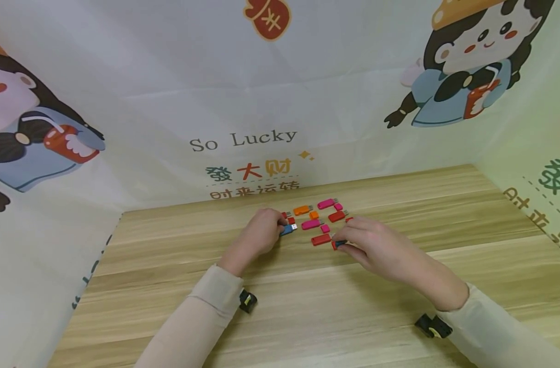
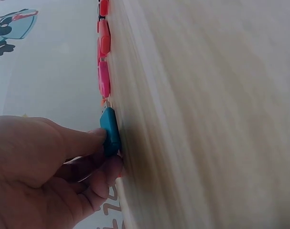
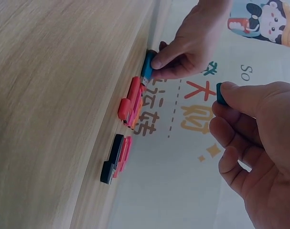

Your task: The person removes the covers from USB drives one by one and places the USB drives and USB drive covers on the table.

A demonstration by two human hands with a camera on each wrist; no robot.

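My left hand [image 1: 259, 235] pinches a blue USB stick [image 2: 111, 132] between thumb and fingers, its metal plug bare and pointing right in the head view. My right hand [image 1: 381, 250] holds a small blue cap [image 3: 220, 94] at the tips of thumb and index finger. Just left of the right fingertips lies a red USB stick [image 1: 321, 239] on the table. Between the hands are a pink USB stick [image 1: 311, 224] and its pink cap [image 1: 325, 228]. A black USB stick [image 3: 112, 157] shows in the right wrist view; my right hand hides it from the head view.
Farther back on the wooden table [image 1: 169, 286] lie an orange USB stick [image 1: 302, 210] with an orange cap [image 1: 314, 215], another pink one [image 1: 326, 204] and another red one [image 1: 337, 216]. Behind them rises a printed cloth backdrop [image 1: 160, 128].
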